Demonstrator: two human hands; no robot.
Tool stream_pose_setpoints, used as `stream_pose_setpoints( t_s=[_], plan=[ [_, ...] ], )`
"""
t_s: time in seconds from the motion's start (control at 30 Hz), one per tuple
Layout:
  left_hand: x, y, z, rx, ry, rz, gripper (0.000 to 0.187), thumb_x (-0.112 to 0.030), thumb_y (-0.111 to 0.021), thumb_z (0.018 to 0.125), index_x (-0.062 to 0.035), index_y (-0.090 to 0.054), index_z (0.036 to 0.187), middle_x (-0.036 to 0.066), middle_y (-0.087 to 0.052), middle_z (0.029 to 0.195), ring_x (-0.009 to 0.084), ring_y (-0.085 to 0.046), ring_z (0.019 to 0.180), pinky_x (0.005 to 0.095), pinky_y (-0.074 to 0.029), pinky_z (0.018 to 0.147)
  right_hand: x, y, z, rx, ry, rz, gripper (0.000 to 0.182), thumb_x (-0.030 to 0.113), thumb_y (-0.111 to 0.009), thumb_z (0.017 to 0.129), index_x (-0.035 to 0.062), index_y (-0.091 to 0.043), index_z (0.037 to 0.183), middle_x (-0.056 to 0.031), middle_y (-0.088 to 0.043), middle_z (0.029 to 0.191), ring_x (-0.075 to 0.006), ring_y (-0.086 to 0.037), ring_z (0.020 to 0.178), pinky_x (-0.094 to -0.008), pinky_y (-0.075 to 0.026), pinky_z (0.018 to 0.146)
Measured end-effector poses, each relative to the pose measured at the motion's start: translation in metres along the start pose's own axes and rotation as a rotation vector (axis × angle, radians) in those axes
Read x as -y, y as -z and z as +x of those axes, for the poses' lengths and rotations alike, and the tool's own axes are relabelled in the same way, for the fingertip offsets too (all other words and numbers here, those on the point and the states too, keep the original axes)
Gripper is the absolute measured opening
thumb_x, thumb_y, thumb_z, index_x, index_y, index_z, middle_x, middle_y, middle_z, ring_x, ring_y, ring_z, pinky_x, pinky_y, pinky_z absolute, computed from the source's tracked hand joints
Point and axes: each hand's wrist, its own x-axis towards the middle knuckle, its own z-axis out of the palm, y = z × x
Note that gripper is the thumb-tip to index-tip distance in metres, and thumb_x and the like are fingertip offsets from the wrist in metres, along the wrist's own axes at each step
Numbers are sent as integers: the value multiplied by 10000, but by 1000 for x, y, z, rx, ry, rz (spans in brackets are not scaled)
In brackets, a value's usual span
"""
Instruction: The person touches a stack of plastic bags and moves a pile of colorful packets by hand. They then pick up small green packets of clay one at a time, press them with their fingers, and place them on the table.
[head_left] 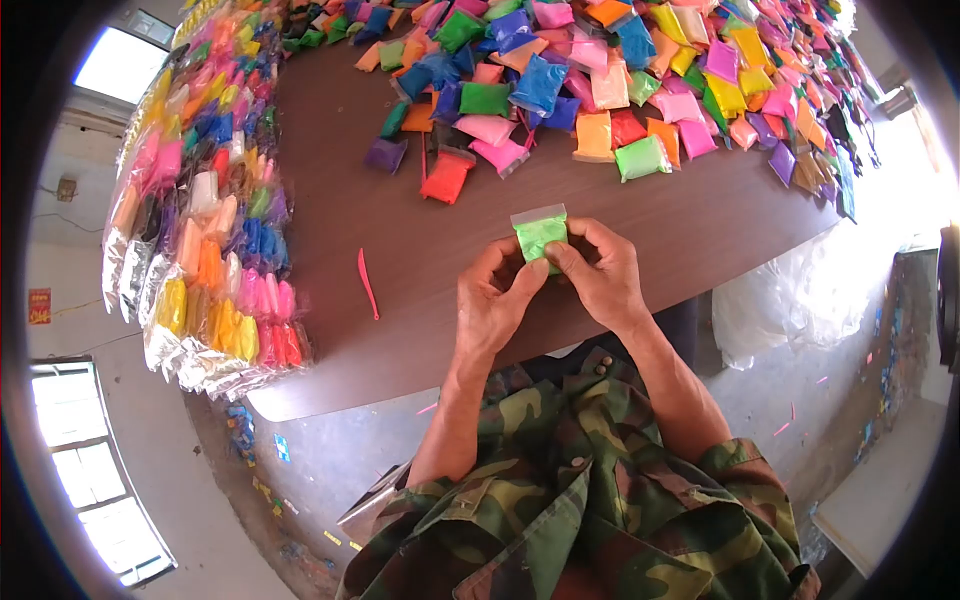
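Between my two hands, just above the table's near edge, is a small clear packet of light green clay-like material (538, 234), its flat top strip pointing away from me. My left hand (492, 295) pinches the packet's lower left side. On the right side, my right hand (602, 272) grips it with thumb and fingers, the thumbs almost meeting at the bottom. Left of my hands, a thin pink plastic knife-like tool (368, 284) lies on the brown table (330, 200).
A big heap of colourful packets (540, 85) covers the table's far side. Along the left edge stand stacked clear bags of multicoloured packets (215, 240). Clear plastic sheeting (790, 300) hangs by the right edge. Small scraps lie on the floor (300, 450).
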Motion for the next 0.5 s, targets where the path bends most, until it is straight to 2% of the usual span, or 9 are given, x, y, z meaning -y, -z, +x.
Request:
stream_pose_setpoints(
  t_s=[0.07,0.17,0.27,0.37,0.47,0.5],
  plan=[
    [-2,4,1,28,42,57,291,-181,-758,1018,36,-711,1205,27,-738,973,87,-653,824,261,-543,740,0,1,0,2,-2,-9,250,119,-735,1028,-13,-692,1235,-9,-725,1011,-63,-663,880,-243,-580,744],
    [2,9,3,92,98,58,257,-172,-755,1017,29,-716,1174,26,-730,928,79,-639,780,262,-536,699,6,-1,-2,-34,-26,36,248,136,-752,1011,-12,-704,1204,-17,-725,994,-59,-647,880,-256,-571,734],
    [5,7,1,31,71,83,239,-152,-750,1017,48,-700,1138,17,-709,846,74,-613,729,260,-499,642,-5,-2,2,-3,18,77,263,151,-765,1000,-9,-701,1199,-15,-720,977,-58,-634,881,-255,-546,754],
    [6,10,-1,46,10,217,198,-134,-746,1015,35,-709,1111,5,-704,829,71,-608,717,262,-497,638,11,0,2,77,7,-93,264,166,-774,988,-4,-707,1177,-7,-715,963,-56,-618,874,-259,-521,756],
    [8,9,-2,73,-36,225,164,-114,-747,1003,19,-719,1094,3,-706,829,66,-603,708,267,-494,628,4,-1,2,19,15,-86,221,155,-777,976,-1,-731,1124,0,-713,960,-56,-609,878,-265,-515,747],
    [7,8,-3,75,5,249,170,-109,-750,995,22,-716,1098,9,-716,844,69,-616,727,269,-504,645,5,0,1,1,31,-78,213,149,-777,973,-1,-735,1117,3,-713,957,-55,-609,880,-265,-516,750]
  ],
)
